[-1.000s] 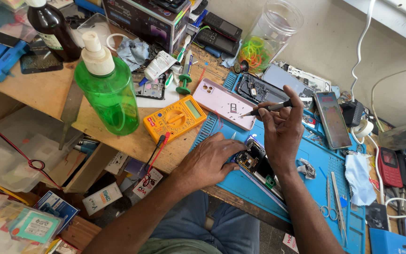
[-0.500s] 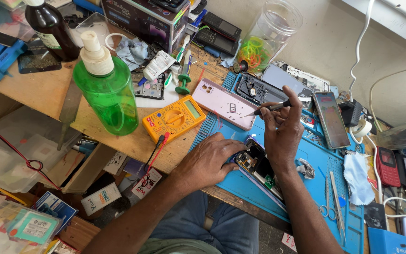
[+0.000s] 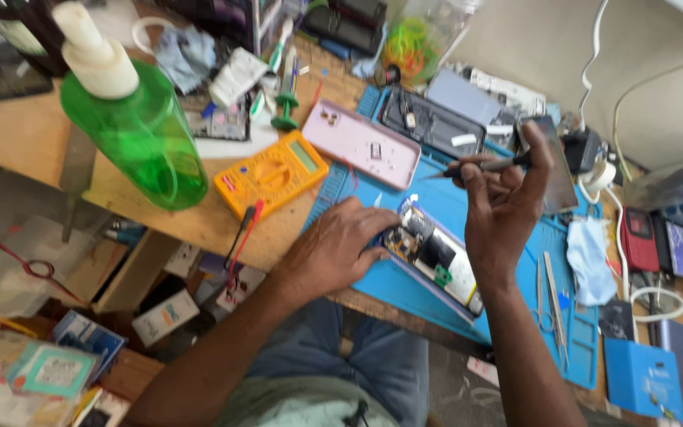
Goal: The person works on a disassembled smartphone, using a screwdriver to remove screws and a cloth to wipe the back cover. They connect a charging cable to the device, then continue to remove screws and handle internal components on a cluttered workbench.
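The left hand (image 3: 333, 249) still presses flat on the open phone (image 3: 436, 257). The right hand (image 3: 503, 205) has lifted above the phone, gripping a screwdriver (image 3: 484, 166).

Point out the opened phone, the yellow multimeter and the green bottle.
opened phone (image 3: 436, 255), head view, on its exposed insides
yellow multimeter (image 3: 272, 174), head view, on its dial
green bottle (image 3: 142, 134), head view, on its body

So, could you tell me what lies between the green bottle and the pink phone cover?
In the head view, a yellow multimeter lies between the green bottle and the pink phone cover.
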